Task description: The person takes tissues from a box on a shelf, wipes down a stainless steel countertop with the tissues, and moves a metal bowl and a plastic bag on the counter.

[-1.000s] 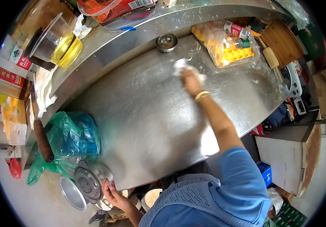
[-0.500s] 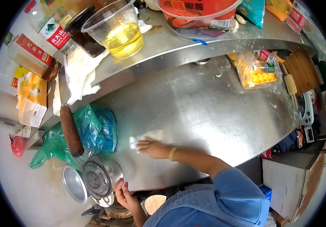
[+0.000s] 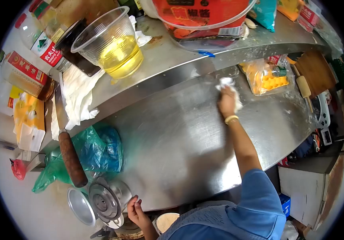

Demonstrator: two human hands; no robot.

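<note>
My right hand (image 3: 227, 102) presses a crumpled white cloth or paper towel (image 3: 236, 98) onto the steel worktop (image 3: 172, 128), toward its back right part. The towel sticks out past the fingertips and beside the palm. Down by the worktop's near edge is my left hand (image 3: 139, 214), its fingers loosely bent and slightly apart with nothing visible in them. It is close to a lidded metal pot (image 3: 120, 194), with a small gap between them.
Left stand a wooden rolling pin (image 3: 72, 160), a blue-green plastic bag (image 3: 100, 148) and a metal bowl (image 3: 82, 206). A raised shelf carries a cup of yellow oil (image 3: 122, 56), bottles and a red-labelled tub (image 3: 204, 20). A bagged yellow tray (image 3: 274, 82) lies back right.
My right hand has swept the white towel from the worktop's left middle to its back right. My left hand stays near the pot. The view has shifted slightly.
</note>
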